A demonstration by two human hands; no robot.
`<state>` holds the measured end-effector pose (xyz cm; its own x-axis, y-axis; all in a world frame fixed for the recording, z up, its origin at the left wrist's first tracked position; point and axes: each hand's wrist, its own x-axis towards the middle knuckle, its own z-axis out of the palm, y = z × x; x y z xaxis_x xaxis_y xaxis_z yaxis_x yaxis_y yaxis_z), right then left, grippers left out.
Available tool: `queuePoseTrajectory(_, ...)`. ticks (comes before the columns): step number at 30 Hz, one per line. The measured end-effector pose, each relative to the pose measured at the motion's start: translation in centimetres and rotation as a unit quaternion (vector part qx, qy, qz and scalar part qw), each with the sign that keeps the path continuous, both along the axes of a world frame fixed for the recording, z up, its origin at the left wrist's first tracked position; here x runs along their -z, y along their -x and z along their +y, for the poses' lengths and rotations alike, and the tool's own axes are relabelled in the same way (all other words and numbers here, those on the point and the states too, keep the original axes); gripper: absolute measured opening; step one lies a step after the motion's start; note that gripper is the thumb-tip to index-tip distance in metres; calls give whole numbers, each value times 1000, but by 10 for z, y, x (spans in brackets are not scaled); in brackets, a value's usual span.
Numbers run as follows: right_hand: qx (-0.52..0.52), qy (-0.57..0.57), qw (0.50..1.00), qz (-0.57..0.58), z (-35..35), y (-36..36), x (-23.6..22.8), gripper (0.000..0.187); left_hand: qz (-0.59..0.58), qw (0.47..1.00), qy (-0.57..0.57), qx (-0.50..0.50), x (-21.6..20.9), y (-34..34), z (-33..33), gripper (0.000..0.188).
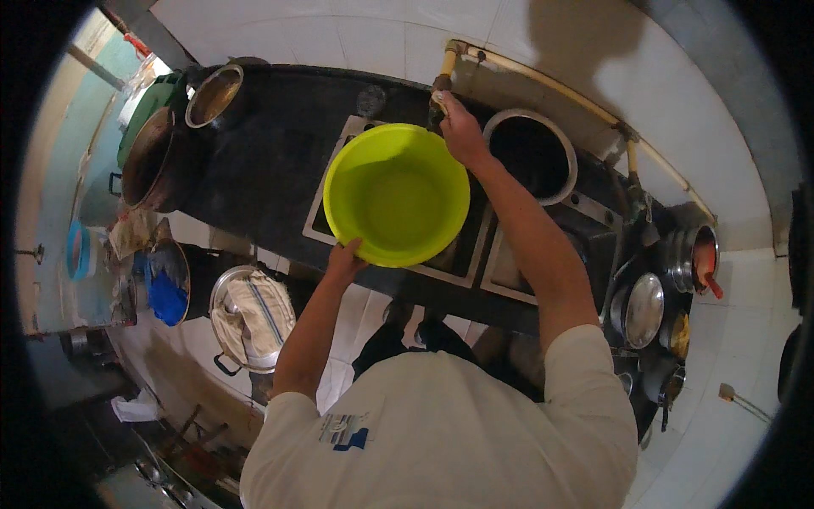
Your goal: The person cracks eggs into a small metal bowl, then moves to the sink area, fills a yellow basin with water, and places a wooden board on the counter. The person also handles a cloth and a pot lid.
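Note:
A round yellow-green plastic basin (398, 195) is over the stove (339, 222) on the black counter. My left hand (344, 261) grips its near left rim. Beyond the basin's far right side, my right hand (459, 127) is closed around a tap (438, 100) on the yellowed wall pipe. Part of the tap is hidden by my fingers. Whether water lies in the basin, I cannot tell. Just right of my right hand stands a large dark pot (529, 157) with a pale metal rim.
A brownish pot (149, 161) and a smaller metal pot (214, 97) stand at the counter's left end. Stacked steel vessels (685, 259) and a round lid (643, 310) crowd the right end. Below left, a wide metal pan (222, 327) holds a folded cloth (259, 314).

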<state>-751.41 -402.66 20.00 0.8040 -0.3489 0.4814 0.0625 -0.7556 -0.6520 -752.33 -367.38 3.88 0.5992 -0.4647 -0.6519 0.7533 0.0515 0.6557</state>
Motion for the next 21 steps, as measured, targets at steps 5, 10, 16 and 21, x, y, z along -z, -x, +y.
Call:
queuePoseTrajectory(5,-12,16,1000,13,-6,8,0,49,-164,984,-16,62,-9,9,10,40)
queuePoseTrajectory(10,10,-25,997,77,-3,12,-6,49,-273,895,-154,319,-22,22,27,40)
queuePoseTrajectory(16,44,-46,994,87,-3,46,-1,50,87,967,-37,236,-36,56,34,48)
queuePoseTrajectory(21,93,-83,989,83,-12,127,4,45,105,929,14,354,-52,83,-9,53)
